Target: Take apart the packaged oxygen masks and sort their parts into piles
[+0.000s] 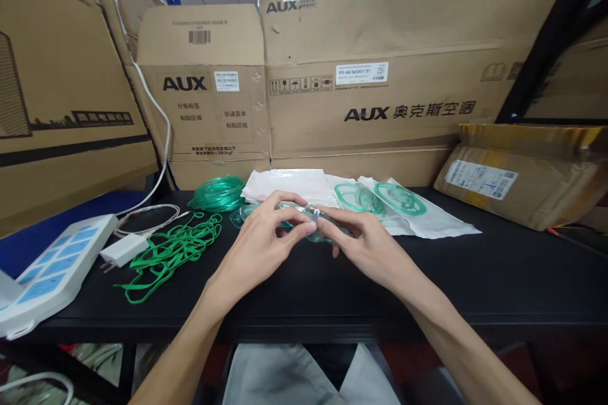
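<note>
Tall cardboard boxes (380,76) printed with AUX stand along the back of the black table (498,278), and a brown padded parcel (517,171) lies tilted at the far right. At the left edge sits a white device with blue panels (52,272), and just beside it a white charger (124,249) with its cable running up the boxes. Flat clear bags (403,205) holding green tubing lie near the boxes at centre right, partly overlapping a white bag (289,183). Left of them rests a coil of green tubing (219,193), and nearer the front a loose tangle of green elastic straps (171,253) spreads over the table.

Both hands meet above the middle of the table. The left hand (259,247) and the right hand (368,247) hold a clear plastic mask (297,215) between them, just above the table top. The fingers of each hand are pressed together on a small white clip (314,212) at the top of the mask, thumb and forefinger pinching it from either side.
</note>
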Motion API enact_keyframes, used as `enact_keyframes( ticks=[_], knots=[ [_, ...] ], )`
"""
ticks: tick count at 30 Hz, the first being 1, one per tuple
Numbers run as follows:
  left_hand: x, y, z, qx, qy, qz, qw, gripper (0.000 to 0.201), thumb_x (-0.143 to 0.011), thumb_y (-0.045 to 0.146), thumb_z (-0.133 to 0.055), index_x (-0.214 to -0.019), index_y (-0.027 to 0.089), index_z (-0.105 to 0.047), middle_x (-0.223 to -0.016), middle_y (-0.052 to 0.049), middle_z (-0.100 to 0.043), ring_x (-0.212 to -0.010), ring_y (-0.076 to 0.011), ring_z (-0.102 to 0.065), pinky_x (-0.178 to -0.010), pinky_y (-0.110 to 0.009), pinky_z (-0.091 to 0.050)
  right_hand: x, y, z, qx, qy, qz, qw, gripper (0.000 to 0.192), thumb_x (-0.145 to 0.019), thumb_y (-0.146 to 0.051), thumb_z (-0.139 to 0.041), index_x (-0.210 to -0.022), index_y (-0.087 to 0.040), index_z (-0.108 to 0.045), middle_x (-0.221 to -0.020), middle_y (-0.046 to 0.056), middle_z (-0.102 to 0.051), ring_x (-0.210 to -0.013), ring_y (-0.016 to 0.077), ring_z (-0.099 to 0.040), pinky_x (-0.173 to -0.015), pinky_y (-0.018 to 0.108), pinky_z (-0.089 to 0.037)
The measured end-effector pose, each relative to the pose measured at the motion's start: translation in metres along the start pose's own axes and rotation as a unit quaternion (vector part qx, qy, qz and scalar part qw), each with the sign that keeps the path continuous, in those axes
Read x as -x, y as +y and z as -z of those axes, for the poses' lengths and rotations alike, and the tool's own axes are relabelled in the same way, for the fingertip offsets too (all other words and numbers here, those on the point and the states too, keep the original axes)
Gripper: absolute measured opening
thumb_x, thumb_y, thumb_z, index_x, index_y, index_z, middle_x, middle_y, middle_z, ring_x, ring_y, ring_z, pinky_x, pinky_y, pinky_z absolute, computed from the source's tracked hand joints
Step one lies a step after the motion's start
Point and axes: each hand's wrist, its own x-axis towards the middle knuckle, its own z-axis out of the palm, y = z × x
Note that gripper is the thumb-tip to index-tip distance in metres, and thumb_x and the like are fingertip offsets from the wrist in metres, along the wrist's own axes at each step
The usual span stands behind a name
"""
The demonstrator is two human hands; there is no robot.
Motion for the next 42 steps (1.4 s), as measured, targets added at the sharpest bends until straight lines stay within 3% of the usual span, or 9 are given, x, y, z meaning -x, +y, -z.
enact_keyframes(
  ticks=[11, 14, 17, 22, 26, 30, 34, 39, 42],
  knots=[
    [-0.001, -0.004, -0.002, 0.022, -0.016, -0.019, 0.999, 0.013, -0.099, 0.032, -0.066, -0.094, 0.026, -0.076, -0.129, -0.002, -0.059, -0.119, -0.0192, -0.061, -0.09, -0.028, -0.052, 0.0, 0.005, -0.005, 0.0, 0.007, -0.018, 1.0, 0.036, -0.1, -0.036, -0.056, -0.129, -0.023, -0.073, -0.128, 0.007, -0.072, -0.046, 0.0066, -0.053, -0.045, 0.024, -0.05],
    [-0.002, -0.003, 0.0, 0.031, -0.016, -0.019, 0.999, 0.011, -0.099, 0.032, -0.066, -0.096, 0.025, -0.074, -0.128, -0.003, -0.06, -0.119, -0.0195, -0.061, -0.091, -0.028, -0.053, 0.0, 0.006, -0.004, -0.017, -0.01, -0.028, 0.999, 0.038, -0.101, -0.041, -0.056, -0.128, -0.021, -0.073, -0.114, 0.008, -0.076, -0.06, 0.0139, -0.066, -0.041, 0.023, -0.049],
    [-0.002, 0.0, 0.001, 0.032, 0.003, -0.037, 0.999, 0.015, -0.097, 0.029, -0.069, -0.112, 0.026, -0.07, -0.128, -0.004, -0.063, -0.114, -0.0196, -0.064, -0.095, -0.03, -0.053, 0.0, 0.005, 0.001, -0.015, -0.037, -0.046, 0.998, 0.04, -0.101, -0.047, -0.055, -0.122, -0.02, -0.075, -0.098, 0.008, -0.076, -0.071, 0.0192, -0.072, -0.043, 0.022, -0.05],
    [-0.002, 0.002, 0.005, 0.019, -0.028, -0.083, 0.996, 0.018, -0.101, 0.027, -0.064, -0.117, 0.027, -0.072, -0.125, -0.002, -0.072, -0.121, -0.0207, -0.064, -0.107, -0.033, -0.047, 0.001, 0.001, 0.01, 0.005, -0.069, -0.053, 0.996, 0.043, -0.099, -0.053, -0.057, -0.115, -0.018, -0.076, -0.089, 0.007, -0.074, -0.059, 0.0153, -0.067, -0.043, 0.023, -0.052],
    [-0.002, 0.001, 0.006, 0.013, -0.031, -0.072, 0.997, 0.024, -0.094, 0.034, -0.073, -0.117, 0.027, -0.074, -0.126, 0.0, -0.074, -0.119, -0.0201, -0.067, -0.107, -0.031, -0.047, 0.001, -0.006, 0.014, -0.023, -0.039, -0.066, 0.997, 0.041, -0.093, -0.054, -0.066, -0.109, -0.017, -0.072, -0.086, 0.008, -0.073, -0.065, 0.0187, -0.071, -0.037, 0.02, -0.047],
    [0.0, 0.001, 0.007, -0.008, -0.035, -0.07, 0.997, 0.032, -0.092, 0.034, -0.077, -0.123, 0.027, -0.073, -0.129, 0.001, -0.073, -0.122, -0.0195, -0.066, -0.108, -0.03, -0.047, 0.001, -0.009, 0.014, -0.022, -0.031, -0.081, 0.996, 0.04, -0.09, -0.057, -0.068, -0.098, -0.017, -0.067, -0.07, 0.003, -0.069, -0.048, 0.0139, -0.064, -0.035, 0.019, -0.043],
    [0.001, 0.001, 0.007, -0.007, -0.043, -0.081, 0.996, 0.035, -0.094, 0.031, -0.074, -0.128, 0.027, -0.071, -0.133, 0.001, -0.072, -0.126, -0.0193, -0.064, -0.11, -0.03, -0.046, 0.002, -0.01, 0.018, -0.032, -0.073, -0.079, 0.994, 0.041, -0.092, -0.058, -0.066, -0.097, -0.017, -0.067, -0.076, 0.003, -0.072, -0.044, 0.0104, -0.058, -0.037, 0.021, -0.045],
    [0.001, -0.001, 0.01, -0.002, -0.04, -0.066, 0.997, 0.035, -0.094, 0.034, -0.074, -0.128, 0.029, -0.072, -0.131, 0.001, -0.073, -0.123, -0.0212, -0.067, -0.108, -0.032, -0.048, 0.006, -0.009, 0.027, -0.017, -0.125, -0.061, 0.99, 0.037, -0.087, -0.045, -0.076, -0.114, -0.02, -0.069, -0.093, 0.002, -0.071, -0.049, 0.0078, -0.058, -0.05, 0.023, -0.05],
    [0.001, -0.002, 0.011, 0.0, -0.04, -0.06, 0.997, 0.033, -0.093, 0.036, -0.075, -0.125, 0.028, -0.074, -0.125, 0.001, -0.076, -0.117, -0.0212, -0.069, -0.104, -0.031, -0.051, 0.006, -0.006, 0.029, -0.02, -0.142, -0.063, 0.988, 0.039, -0.09, -0.04, -0.074, -0.123, -0.021, -0.068, -0.091, 0.002, -0.071, -0.05, 0.008, -0.057, -0.049, 0.022, -0.049]
  ],
)
